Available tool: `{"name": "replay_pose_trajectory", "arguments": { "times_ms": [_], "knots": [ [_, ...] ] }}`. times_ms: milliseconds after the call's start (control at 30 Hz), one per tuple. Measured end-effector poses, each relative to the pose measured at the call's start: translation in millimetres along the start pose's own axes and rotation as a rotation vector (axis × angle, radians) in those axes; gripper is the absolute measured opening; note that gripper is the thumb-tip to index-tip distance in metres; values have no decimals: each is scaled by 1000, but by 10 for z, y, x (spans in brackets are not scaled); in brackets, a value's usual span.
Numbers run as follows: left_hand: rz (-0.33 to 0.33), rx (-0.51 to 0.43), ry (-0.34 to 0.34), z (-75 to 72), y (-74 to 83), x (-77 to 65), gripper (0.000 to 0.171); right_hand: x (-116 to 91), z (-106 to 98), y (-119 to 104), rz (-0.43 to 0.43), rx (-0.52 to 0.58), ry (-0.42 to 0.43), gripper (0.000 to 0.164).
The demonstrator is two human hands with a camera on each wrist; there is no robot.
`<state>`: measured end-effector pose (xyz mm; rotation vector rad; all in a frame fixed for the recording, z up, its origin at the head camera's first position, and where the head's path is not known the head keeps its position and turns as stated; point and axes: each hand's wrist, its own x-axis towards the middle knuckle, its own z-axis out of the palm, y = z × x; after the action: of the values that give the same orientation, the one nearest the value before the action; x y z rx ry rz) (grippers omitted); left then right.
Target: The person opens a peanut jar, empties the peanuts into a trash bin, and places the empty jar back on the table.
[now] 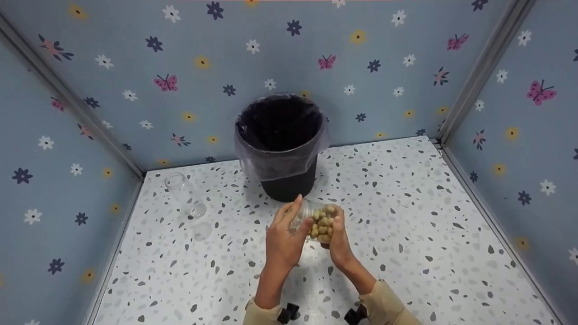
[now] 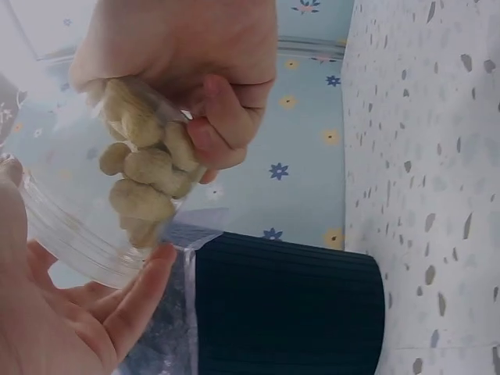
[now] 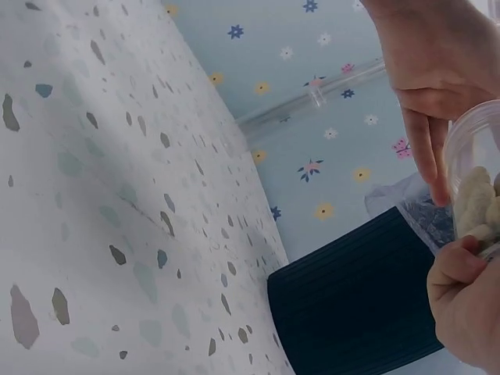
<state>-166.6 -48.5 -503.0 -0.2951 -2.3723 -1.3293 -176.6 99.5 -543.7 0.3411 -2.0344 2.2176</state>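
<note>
Both hands hold a clear plastic jar (image 1: 309, 208) low in front of the bin, tilted on its side. Tan, lumpy nuts (image 1: 322, 222), which look like peanuts in the shell, are gathered toward its right end. My left hand (image 1: 285, 237) grips the ringed end, thumb on the near side and fingers on the far side. My right hand (image 1: 339, 241) wraps the nut-filled end. In the left wrist view, the right hand's curled fingers (image 2: 223, 129) press on the jar wall, while the left fingers (image 2: 133, 312) lie along the ringed edge (image 2: 86, 250).
A black bin (image 1: 289, 183) with a translucent liner (image 1: 280, 167) stands against the back wall. At the left of the speckled table (image 1: 406, 253) lie a clear jar (image 1: 175, 181) and a clear round piece (image 1: 202, 231). Flower-patterned panels (image 1: 253, 67) enclose the back and sides.
</note>
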Motion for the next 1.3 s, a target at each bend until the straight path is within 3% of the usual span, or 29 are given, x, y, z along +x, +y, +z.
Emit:
{"name": "replay_pose_trajectory", "arguments": {
  "times_ms": [100,200,367,433,533,633,800,1100,1300],
  "knots": [
    [-23,28,-90,-53,28,-7,66,9,-18,28,6,15,-5,50],
    [-3,13,-152,-115,19,-15,77,4,-40,54,25,57,-16,51],
    [166,-134,-183,-205,-48,-2,78,-32,-73,84,89,124,-35,53],
    [223,-188,-244,-236,-72,9,73,-41,-83,91,114,151,-38,53],
    [245,-207,-351,-274,-107,26,72,-49,-94,99,134,187,-30,53],
    [226,-181,-407,-303,-139,43,78,-54,-105,106,139,203,-21,52],
    [160,-127,-424,-316,-179,35,79,-43,-129,116,122,201,1,52],
    [54,-73,-410,-333,-234,-99,77,-63,-147,132,154,156,9,53],
    [34,6,-359,-351,-231,-198,79,-87,-151,128,170,149,-2,53]
  ]
}}
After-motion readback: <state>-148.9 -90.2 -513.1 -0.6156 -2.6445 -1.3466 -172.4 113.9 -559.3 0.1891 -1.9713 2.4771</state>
